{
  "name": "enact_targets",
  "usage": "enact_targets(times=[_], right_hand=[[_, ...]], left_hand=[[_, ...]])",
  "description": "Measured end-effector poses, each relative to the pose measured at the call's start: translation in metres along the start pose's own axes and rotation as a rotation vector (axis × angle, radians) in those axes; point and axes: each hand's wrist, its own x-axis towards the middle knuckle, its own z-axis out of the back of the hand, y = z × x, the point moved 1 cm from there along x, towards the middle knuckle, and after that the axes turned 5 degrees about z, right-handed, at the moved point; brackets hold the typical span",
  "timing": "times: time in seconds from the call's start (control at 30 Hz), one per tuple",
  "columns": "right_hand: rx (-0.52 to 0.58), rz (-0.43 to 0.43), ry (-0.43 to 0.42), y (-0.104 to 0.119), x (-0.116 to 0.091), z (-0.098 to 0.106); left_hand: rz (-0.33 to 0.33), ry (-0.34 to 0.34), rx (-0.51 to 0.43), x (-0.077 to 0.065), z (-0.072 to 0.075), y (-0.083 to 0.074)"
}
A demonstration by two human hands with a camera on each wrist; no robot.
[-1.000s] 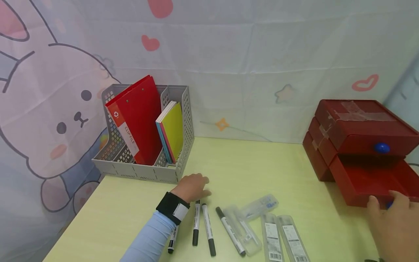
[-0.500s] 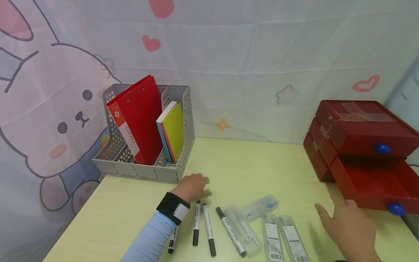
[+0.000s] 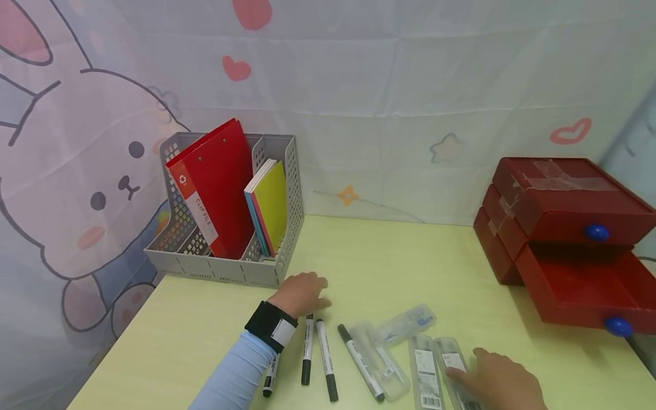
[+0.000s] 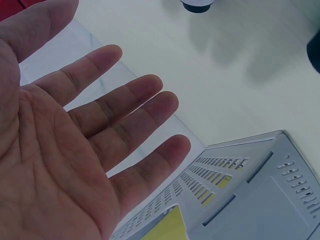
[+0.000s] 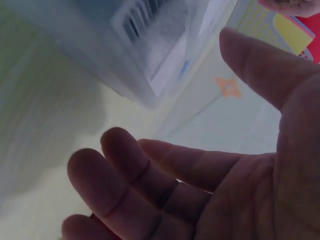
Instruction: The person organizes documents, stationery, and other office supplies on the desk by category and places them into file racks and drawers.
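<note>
Near the lower right of the head view, the right hand has its thumb and fingers spread apart, with the thumb over the edge of a see-through case that has a white label. I cannot tell if the thumb touches it. That case lies flat on the yellow bench, low in the frame and right of the middle. Just to its left in the frame is another labelled case, and past that lie two more see-through cases. A black and white marker lies just beside them. Three more markers lie at the bottom middle of the frame, near the left hand. The left hand holds nothing, and its fingers are spread. At the right edge, a red box has one drawer sticking out. Left of the middle, a grey rack holds a red file and thin notebooks
</note>
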Motion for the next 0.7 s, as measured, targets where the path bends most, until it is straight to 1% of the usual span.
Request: enact_targets(times=[0.13, 0.27, 0.47, 0.7], right_hand=[[-0.016, 0.023, 0.024, 0.003, 0.001, -0.009], [-0.022, 0.023, 0.032, 0.004, 0.001, -0.014], [-0.029, 0.014, 0.026, 0.002, 0.002, -0.013], [-0.023, 0.007, 0.004, -0.004, 0.004, -0.011]], left_hand=[[0.006, 0.008, 0.006, 0.000, 0.000, 0.000], [0.010, 0.011, 0.005, 0.000, 0.000, 0.000], [0.011, 0.009, 0.004, 0.000, 0.000, 0.000], [0.003, 0.001, 0.006, -0.001, 0.000, 0.000]])
